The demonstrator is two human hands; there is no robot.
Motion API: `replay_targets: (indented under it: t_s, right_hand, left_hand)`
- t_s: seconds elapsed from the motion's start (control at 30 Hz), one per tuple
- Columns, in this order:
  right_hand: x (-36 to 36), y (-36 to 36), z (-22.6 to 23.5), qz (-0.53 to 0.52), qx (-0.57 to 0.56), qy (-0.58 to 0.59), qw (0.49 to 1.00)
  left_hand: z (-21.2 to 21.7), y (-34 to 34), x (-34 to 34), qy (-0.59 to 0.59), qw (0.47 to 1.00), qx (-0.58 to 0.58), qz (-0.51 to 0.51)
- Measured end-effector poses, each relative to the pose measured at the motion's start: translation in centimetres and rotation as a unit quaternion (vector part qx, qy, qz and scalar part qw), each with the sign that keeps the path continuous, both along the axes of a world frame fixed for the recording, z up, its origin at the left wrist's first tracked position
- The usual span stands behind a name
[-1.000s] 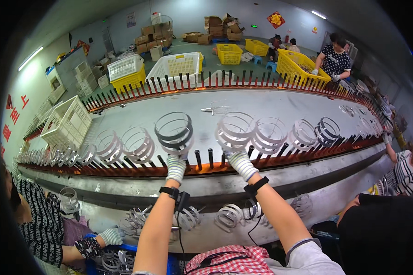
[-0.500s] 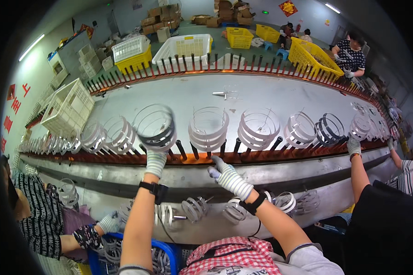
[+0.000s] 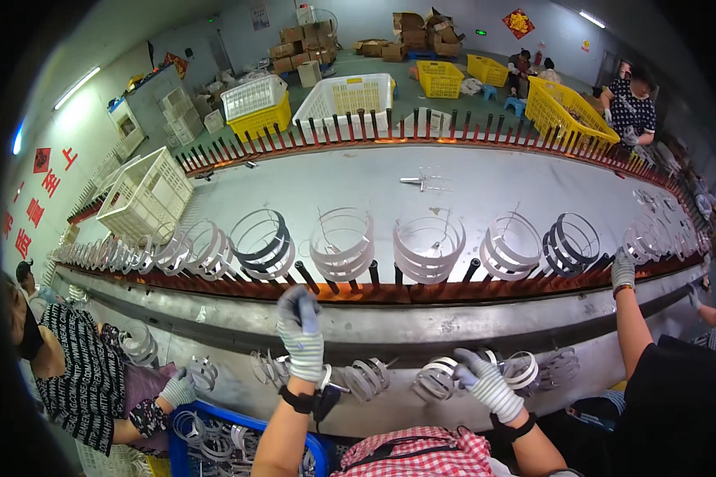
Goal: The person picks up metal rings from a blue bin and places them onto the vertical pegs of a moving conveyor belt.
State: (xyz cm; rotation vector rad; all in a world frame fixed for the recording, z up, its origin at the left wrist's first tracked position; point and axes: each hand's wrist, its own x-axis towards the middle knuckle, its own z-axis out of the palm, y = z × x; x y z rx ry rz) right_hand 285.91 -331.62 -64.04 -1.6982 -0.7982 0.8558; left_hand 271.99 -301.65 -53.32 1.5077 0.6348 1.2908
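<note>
Hands: two gloved, left (image 3: 301,332), right (image 3: 488,383); yellow crates (image 3: 569,111): four

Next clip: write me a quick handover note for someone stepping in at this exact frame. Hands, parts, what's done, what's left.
Left hand: gloved, raised at the conveyor's front edge, fingers curled; whether it holds anything cannot be told.
Right hand: gloved, down on a white coiled band hanging below the conveyor.
Done: coiled bands stand along the front row of pegs; the one straight ahead is seated.
Left: more bands hang below the edge and lie in the blue crate at lower left.
</note>
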Motion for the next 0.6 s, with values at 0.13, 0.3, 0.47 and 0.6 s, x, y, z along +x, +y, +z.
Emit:
replay_targets:
  t_s: [0.13, 0.3, 0.47, 0.6]
  right_hand:
    - [0.5, -2.4, 2.4, -0.053, 0.051, 0.131, 0.989]
    - [1.4, -3.6, 2.4, -0.008, 0.080, 0.080, 0.994]
    - [2.6, -5.9, 1.4, -0.025, 0.044, 0.031, 0.998]
    - [3.3, -4.6, -2.6, 0.012, -0.009, -0.057, 0.998]
  left_hand:
    - [10.5, 3.5, 4.6, 0.196, 0.938, 0.277, 0.072]
    - [11.8, 11.2, 8.8, 0.551, 0.814, 0.184, 0.005]
    - [11.6, 14.5, 8.1, 0.585, 0.807, 0.082, -0.008]
    - [11.3, 16.2, 6.6, 0.559, 0.820, 0.118, 0.023]
